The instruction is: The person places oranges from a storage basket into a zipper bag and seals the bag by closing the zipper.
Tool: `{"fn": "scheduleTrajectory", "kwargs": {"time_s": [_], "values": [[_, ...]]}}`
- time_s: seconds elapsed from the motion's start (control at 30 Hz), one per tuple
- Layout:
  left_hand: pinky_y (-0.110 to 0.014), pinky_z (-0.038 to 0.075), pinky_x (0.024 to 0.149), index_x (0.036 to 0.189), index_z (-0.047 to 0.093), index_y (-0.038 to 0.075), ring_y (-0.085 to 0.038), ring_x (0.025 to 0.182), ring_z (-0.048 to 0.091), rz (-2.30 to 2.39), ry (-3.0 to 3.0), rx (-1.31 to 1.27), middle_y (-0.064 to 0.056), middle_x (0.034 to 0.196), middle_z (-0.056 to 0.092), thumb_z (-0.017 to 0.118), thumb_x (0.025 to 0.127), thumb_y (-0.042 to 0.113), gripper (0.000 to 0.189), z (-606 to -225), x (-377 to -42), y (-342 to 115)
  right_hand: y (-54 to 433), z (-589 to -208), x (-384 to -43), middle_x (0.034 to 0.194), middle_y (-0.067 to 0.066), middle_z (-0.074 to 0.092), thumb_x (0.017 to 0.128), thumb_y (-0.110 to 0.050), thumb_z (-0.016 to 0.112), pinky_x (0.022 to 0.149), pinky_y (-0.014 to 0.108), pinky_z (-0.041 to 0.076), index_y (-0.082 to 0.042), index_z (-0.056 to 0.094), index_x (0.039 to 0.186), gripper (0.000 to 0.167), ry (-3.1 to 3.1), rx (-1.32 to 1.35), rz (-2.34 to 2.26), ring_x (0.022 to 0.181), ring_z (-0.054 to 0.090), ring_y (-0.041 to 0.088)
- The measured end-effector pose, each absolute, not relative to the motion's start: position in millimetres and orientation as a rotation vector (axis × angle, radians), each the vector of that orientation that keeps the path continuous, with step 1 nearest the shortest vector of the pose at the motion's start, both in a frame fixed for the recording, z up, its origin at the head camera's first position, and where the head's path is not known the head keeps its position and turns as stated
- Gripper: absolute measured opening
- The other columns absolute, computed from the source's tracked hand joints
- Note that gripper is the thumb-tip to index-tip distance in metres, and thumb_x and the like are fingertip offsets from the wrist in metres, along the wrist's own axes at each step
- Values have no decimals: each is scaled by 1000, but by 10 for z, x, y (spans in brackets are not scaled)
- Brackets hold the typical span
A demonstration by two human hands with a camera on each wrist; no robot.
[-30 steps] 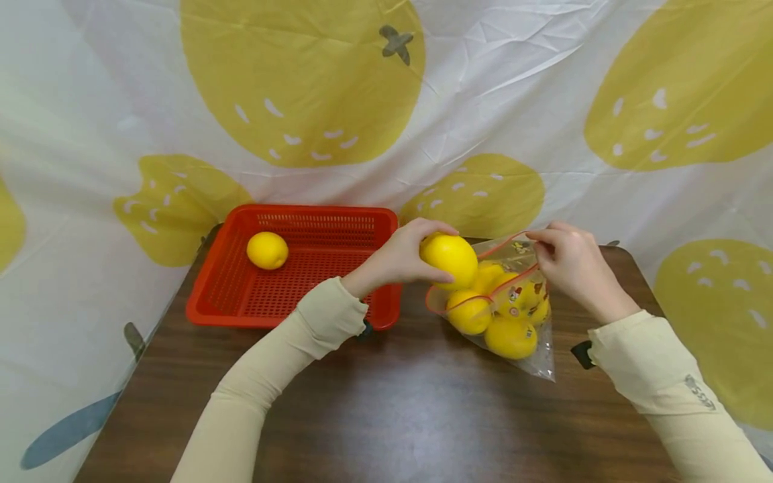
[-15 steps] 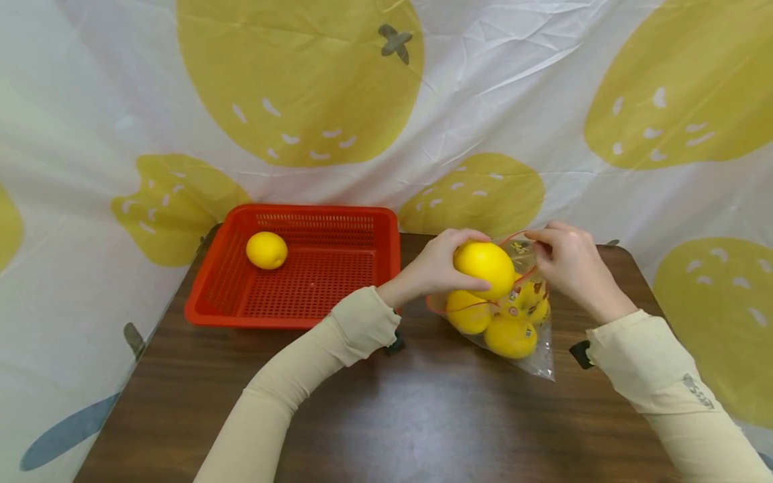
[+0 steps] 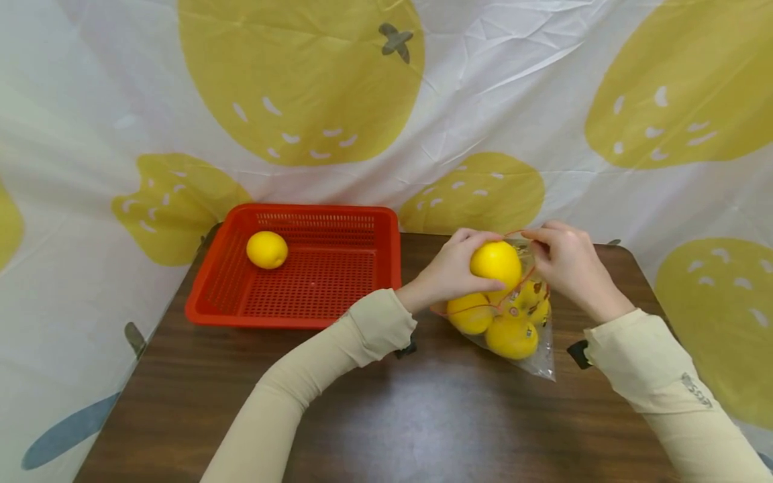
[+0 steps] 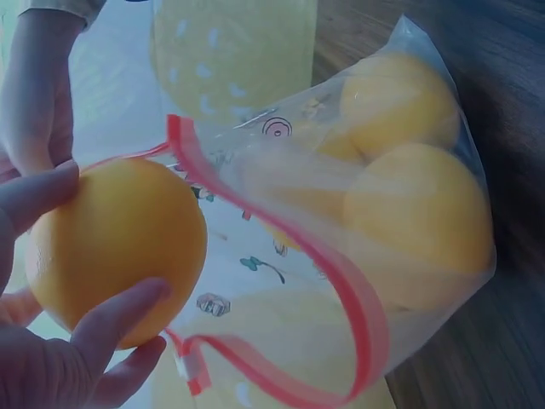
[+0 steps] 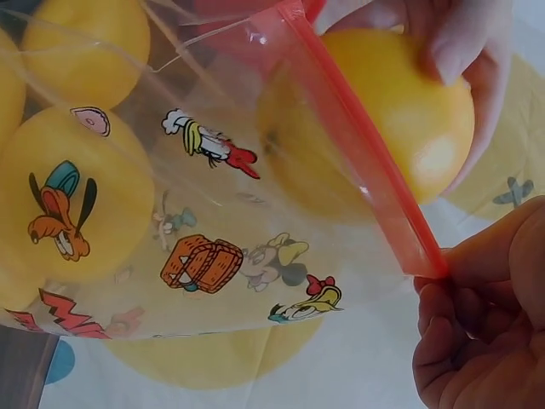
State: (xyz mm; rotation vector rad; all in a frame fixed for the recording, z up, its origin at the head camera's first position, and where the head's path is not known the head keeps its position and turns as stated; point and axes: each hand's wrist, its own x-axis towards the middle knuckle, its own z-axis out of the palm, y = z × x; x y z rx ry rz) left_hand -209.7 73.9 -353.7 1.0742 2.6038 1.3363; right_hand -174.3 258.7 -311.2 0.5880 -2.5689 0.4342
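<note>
My left hand (image 3: 453, 268) grips a lemon (image 3: 496, 264), thumb on the near side and fingers over the far side. That lemon is at the mouth of a clear zip bag (image 3: 545, 365) with a red edge. In the right wrist view, part of the held lemon (image 5: 417, 111) shows through the bag's film. My right hand (image 3: 570, 265) pinches a corner of the red zip edge (image 5: 375, 162), seen closely in the right wrist view. Several lemons (image 3: 510, 337) lie inside the bag, which has cartoon prints. The left wrist view shows the bag's mouth spread apart.
A red plastic basket (image 3: 202, 305) stands on the left of the brown wooden table (image 3: 386, 416). One lemon (image 3: 267, 250) lies in its left part. Behind the table hangs a white cloth (image 3: 483, 80) printed with big yellow fruit.
My left hand has moved right with the lemon, from beside the bag to its mouth. The right hand has stayed at the bag's edge. The basket and its lemon have not moved.
</note>
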Motion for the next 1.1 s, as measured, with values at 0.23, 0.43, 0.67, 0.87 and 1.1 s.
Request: {"fn": "scheduleTrajectory", "kwargs": {"time_s": [0.23,0.43,0.67,0.87,1.1], "values": [[-19,41,88,134,46,13,-18,108,48,1342,2565,1194,-9,124,48,73,75,27,66,-3542,-2139,781,2555,-3104,-1749,68,13,55,76,12,50,47,28,36,9,68,92,24,-2576,579,453,51,40,17],[-15,40,89,126,52,8,-19,108,51,1420,2495,1245,-9,121,51,70,79,18,52,-3467,-2174,704,2522,-3095,-1765,68,13,55,76,14,50,51,33,39,8,69,88,23,-2557,616,433,55,46,21],[-25,43,91,125,52,10,-22,110,53,1386,2574,1084,-10,127,48,64,84,21,44,-3342,-2319,382,2517,-3070,-1770,69,10,49,78,13,45,52,32,36,8,67,95,29,-2657,575,391,58,42,21],[-28,40,93,124,55,9,-23,111,50,1355,2704,947,-9,126,51,64,84,21,43,-3326,-2578,-69,2555,-3047,-1748,71,9,50,80,8,45,46,29,30,6,67,99,29,-2676,563,292,55,42,19],[-37,37,96,126,52,6,-26,118,45,1230,2793,751,-11,127,51,60,86,23,44,-3421,-2832,-563,2571,-3026,-1754,71,12,54,79,8,51,46,28,35,9,67,97,24,-2642,619,312,54,46,19]]}}
